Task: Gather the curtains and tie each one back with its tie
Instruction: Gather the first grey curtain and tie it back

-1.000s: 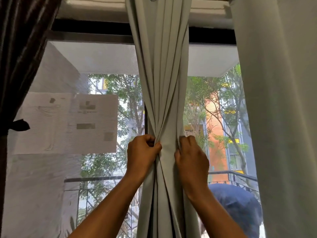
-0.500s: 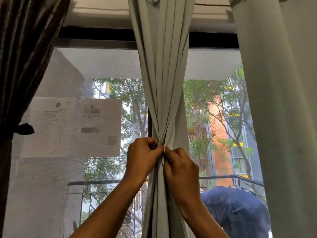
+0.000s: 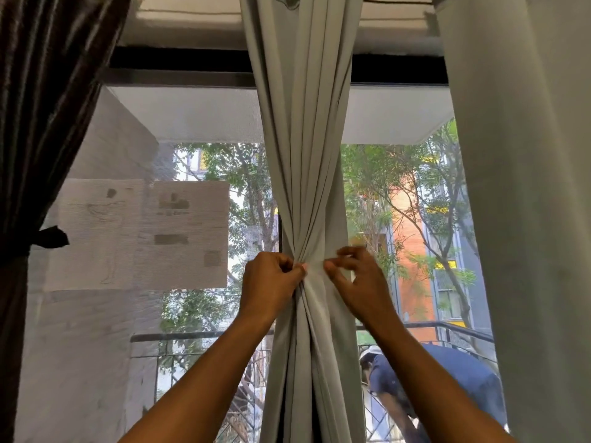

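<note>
The middle grey curtain [image 3: 307, 155] hangs gathered into folds and is cinched at its waist. A pale tie [image 3: 315, 270] of the same cloth runs across that waist. My left hand [image 3: 271, 282] is a fist at the curtain's left side, gripping the tie's left end against the folds. My right hand [image 3: 361, 282] is at the curtain's right side. Its thumb and a fingertip pinch the tie's right end, and the other fingers arch above it. How the tie closes behind the curtain is hidden.
A dark brown curtain [image 3: 48, 123] on the left is held back by a dark tie [image 3: 51, 237]. Another grey curtain [image 3: 527, 219] hangs loose on the right. Behind are a mesh window [image 3: 198, 116], taped papers [image 3: 140, 231] and a person in blue [image 3: 447, 378] on the balcony.
My hands closed together at the curtain's waist, then my right hand moved out to the right. The pale tie now shows between them. The view has shifted slightly.
</note>
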